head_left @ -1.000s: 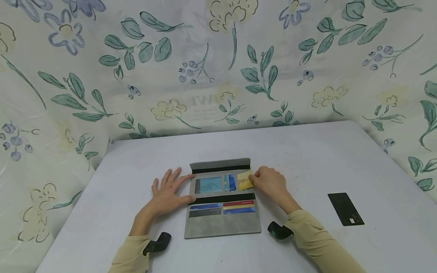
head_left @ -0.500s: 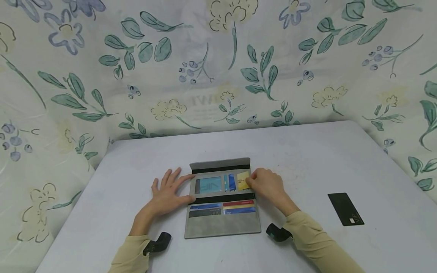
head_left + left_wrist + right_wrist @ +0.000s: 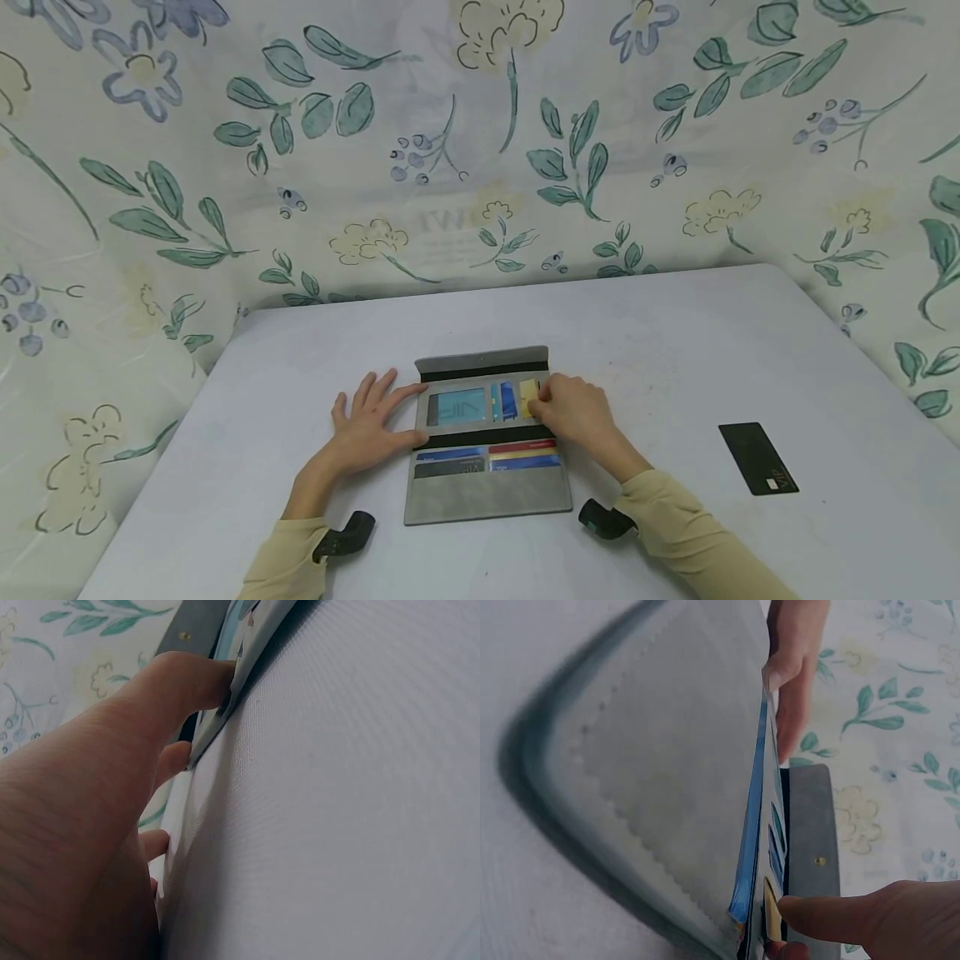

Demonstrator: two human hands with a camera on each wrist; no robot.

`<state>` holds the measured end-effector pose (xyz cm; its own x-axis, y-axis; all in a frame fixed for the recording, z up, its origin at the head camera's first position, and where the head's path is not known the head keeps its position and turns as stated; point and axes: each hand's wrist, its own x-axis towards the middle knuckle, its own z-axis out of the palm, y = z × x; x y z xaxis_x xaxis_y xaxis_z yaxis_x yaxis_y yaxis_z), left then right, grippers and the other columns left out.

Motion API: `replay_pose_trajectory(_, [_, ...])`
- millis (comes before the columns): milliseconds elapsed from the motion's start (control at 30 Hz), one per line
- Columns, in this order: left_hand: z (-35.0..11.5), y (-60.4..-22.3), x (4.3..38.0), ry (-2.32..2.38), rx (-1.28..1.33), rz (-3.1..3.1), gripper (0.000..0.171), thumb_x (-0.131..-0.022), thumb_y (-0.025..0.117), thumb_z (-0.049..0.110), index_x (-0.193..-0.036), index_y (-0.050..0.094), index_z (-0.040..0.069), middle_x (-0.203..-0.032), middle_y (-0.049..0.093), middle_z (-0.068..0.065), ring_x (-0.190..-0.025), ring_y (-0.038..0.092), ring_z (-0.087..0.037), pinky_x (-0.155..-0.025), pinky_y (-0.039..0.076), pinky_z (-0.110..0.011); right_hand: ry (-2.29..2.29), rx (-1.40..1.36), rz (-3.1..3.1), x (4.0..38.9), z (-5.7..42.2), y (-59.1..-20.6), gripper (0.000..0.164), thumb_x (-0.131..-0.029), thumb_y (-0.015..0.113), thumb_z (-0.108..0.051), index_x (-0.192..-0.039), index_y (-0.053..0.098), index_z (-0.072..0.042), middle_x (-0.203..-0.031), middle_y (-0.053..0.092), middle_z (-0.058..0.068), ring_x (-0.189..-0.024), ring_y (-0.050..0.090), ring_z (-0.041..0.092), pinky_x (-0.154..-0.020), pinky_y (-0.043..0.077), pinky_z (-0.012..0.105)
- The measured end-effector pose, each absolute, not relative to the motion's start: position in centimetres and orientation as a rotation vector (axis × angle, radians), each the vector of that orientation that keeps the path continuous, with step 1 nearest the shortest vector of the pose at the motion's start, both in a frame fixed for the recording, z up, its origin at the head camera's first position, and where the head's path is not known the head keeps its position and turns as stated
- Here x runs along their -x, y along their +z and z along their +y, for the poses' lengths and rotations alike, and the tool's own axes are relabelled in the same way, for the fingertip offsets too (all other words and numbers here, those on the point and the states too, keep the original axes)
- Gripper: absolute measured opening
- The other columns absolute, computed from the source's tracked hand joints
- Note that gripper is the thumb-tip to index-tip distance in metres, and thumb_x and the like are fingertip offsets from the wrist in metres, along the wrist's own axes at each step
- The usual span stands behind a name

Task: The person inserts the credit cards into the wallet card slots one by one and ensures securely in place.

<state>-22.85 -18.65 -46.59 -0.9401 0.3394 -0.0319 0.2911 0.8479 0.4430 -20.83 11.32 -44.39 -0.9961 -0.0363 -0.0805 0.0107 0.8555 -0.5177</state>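
Note:
A grey wallet (image 3: 487, 497) lies unfolded on the white table, with cards in several of its slots. My right hand (image 3: 579, 410) pinches a yellow card (image 3: 528, 392) at the right slot of the upper panel; most of the card sits inside the slot. In the right wrist view, thumb and finger meet at the yellow card (image 3: 771, 907). The left hand (image 3: 367, 429) rests spread at the wallet's left edge, with its thumb and index fingertip touching that edge. In the left wrist view, the left hand (image 3: 150, 735) partly hides the wallet.
A black card (image 3: 759, 458) lies apart on the right of the table (image 3: 660, 333). Blue cards (image 3: 508, 400) stand beside the yellow one. The wallet's top flap (image 3: 480, 360) is raised at the back. A floral sheet (image 3: 480, 167) hangs behind the table.
The right hand has moved left with the yellow card, which has slid deeper into its slot so that less of it shows. The left hand has stayed in place.

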Motion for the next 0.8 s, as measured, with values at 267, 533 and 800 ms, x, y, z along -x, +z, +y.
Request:
replay_pose_trajectory(267, [-18.56, -46.49, 22.77, 0.675, -0.491, 2.911, 0.068, -0.082, 0.07, 0.047, -0.143, 0.05, 0.026, -0.161, 0.02, -0.021, -0.148, 0.003, -0.046, -0.107, -0.008, -0.074, -0.848, 0.03, 2.949, 20.41, 10.94, -44.33, 0.021, -0.091, 0.07, -0.019, -0.099, 0.07, 0.0, -0.083, 0.07, 0.008, -0.065, 0.056, 0.017, -0.06, 0.049, 0.029])
replay_pose_trajectory(533, [-18.62, -46.58, 22.77, 0.667, -0.497, 2.913, 0.068, -0.082, 0.07, 0.047, -0.144, 0.05, 0.026, -0.161, 0.02, -0.021, -0.148, 0.003, -0.046, -0.106, -0.008, -0.075, -0.855, 0.043, 2.948, 20.18, 10.63, -44.25, 0.021, -0.089, 0.072, -0.018, -0.1, 0.071, 0.0, -0.083, 0.07, 0.007, -0.065, 0.056, 0.016, -0.059, 0.048, 0.028])
replay_pose_trajectory(800, [-18.57, -46.63, 22.82, 0.665, -0.501, 2.916, 0.067, -0.083, 0.069, 0.047, -0.144, 0.05, 0.025, -0.162, 0.02, -0.02, -0.148, 0.003, -0.046, -0.106, -0.008, -0.075, -0.881, 0.036, 2.948, 20.07, 10.36, -44.22, 0.023, -0.09, 0.072, -0.019, -0.102, 0.071, 0.0, -0.083, 0.07, 0.008, -0.063, 0.055, 0.015, -0.056, 0.049, 0.026])
